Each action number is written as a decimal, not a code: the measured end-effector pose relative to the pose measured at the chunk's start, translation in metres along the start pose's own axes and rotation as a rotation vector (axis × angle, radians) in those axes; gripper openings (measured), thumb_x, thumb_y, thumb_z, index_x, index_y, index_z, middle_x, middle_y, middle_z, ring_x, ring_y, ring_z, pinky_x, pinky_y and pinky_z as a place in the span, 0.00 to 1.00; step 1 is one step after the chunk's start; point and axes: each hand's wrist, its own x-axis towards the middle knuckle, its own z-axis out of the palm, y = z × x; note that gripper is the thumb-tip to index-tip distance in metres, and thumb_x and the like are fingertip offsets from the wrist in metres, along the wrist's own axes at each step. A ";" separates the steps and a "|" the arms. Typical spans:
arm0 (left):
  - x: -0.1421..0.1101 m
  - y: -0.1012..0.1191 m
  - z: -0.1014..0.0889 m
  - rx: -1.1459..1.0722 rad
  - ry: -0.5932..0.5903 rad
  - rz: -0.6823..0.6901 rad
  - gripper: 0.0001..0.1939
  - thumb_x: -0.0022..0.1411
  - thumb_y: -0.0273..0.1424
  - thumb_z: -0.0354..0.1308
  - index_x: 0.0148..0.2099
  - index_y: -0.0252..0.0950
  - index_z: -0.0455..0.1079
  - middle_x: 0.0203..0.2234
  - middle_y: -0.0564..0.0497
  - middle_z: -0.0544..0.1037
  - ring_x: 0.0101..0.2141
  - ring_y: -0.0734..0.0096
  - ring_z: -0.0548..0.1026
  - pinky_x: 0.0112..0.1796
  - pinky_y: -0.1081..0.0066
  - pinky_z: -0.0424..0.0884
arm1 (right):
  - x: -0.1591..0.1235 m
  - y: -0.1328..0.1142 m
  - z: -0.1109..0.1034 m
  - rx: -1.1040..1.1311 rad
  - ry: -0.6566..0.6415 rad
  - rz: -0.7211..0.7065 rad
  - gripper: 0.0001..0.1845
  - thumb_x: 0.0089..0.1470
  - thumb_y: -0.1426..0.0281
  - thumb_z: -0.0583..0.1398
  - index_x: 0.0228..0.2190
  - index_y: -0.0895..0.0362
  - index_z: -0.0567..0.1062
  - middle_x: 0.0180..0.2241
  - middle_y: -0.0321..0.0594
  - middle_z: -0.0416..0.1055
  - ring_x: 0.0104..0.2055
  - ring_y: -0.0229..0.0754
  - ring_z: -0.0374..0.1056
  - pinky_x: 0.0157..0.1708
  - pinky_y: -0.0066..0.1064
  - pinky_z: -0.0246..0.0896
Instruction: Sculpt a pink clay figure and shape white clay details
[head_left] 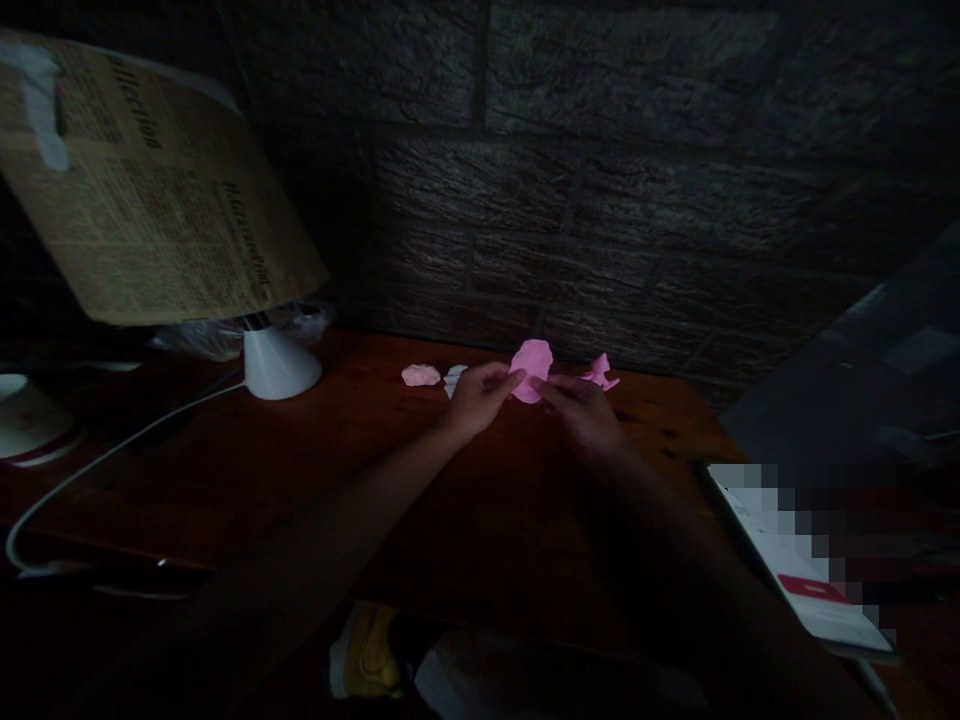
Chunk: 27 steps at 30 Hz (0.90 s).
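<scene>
Between both hands, above the far part of the table, a flat pink piece with a wavy edge (531, 362) is held upright. Whether it is clay or paper I cannot tell. My left hand (480, 398) pinches its lower left edge, thumb in front. My right hand (581, 408) grips the lower right edge in the same way. Beyond my right hand lies a crumpled, pointed pink piece (601, 373). On the left, a pale pink lumpy piece (421, 375) rests on the table, and a whitish piece (454, 379) is partly hidden by my left hand.
A lamp with a newsprint shade (172, 200) and white base (281, 365) stands left on the brown wooden table (360, 450), its white cable (112, 455) trailing forward. A white cup (30, 420) is far left. A bright-screened device (795, 570) sits right. A brick-patterned wall (510, 190) rises behind.
</scene>
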 end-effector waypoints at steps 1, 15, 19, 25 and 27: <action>0.000 0.001 0.000 0.008 0.009 0.002 0.14 0.59 0.42 0.64 0.29 0.37 0.73 0.20 0.55 0.72 0.24 0.75 0.67 0.28 0.72 0.63 | 0.000 0.001 0.000 0.001 -0.007 0.005 0.21 0.44 0.50 0.70 0.27 0.55 0.81 0.27 0.38 0.75 0.30 0.39 0.64 0.34 0.33 0.58; 0.001 0.002 -0.001 -0.077 0.041 -0.040 0.15 0.59 0.41 0.64 0.27 0.36 0.72 0.21 0.56 0.69 0.24 0.75 0.64 0.28 0.71 0.60 | 0.002 0.007 -0.001 -0.101 -0.088 0.014 0.19 0.48 0.51 0.67 0.30 0.54 0.81 0.27 0.38 0.75 0.31 0.41 0.66 0.34 0.34 0.60; 0.001 0.002 -0.001 -0.085 0.042 -0.043 0.14 0.60 0.39 0.64 0.26 0.36 0.71 0.21 0.55 0.69 0.24 0.75 0.65 0.28 0.71 0.60 | 0.003 0.011 -0.003 -0.084 -0.071 0.028 0.17 0.48 0.54 0.67 0.32 0.55 0.81 0.29 0.39 0.75 0.32 0.41 0.67 0.34 0.34 0.61; 0.000 0.002 0.000 -0.046 0.030 -0.007 0.15 0.61 0.39 0.63 0.26 0.36 0.70 0.21 0.56 0.68 0.24 0.75 0.63 0.28 0.72 0.60 | 0.002 0.010 -0.003 -0.131 -0.080 -0.013 0.18 0.50 0.53 0.66 0.31 0.55 0.81 0.28 0.39 0.75 0.30 0.41 0.66 0.34 0.34 0.61; 0.000 0.002 -0.001 -0.050 0.024 -0.010 0.15 0.61 0.40 0.63 0.26 0.36 0.70 0.21 0.56 0.68 0.24 0.76 0.63 0.28 0.72 0.60 | 0.001 0.009 -0.003 -0.131 -0.078 -0.021 0.18 0.50 0.53 0.66 0.30 0.55 0.81 0.28 0.39 0.75 0.31 0.41 0.67 0.34 0.35 0.61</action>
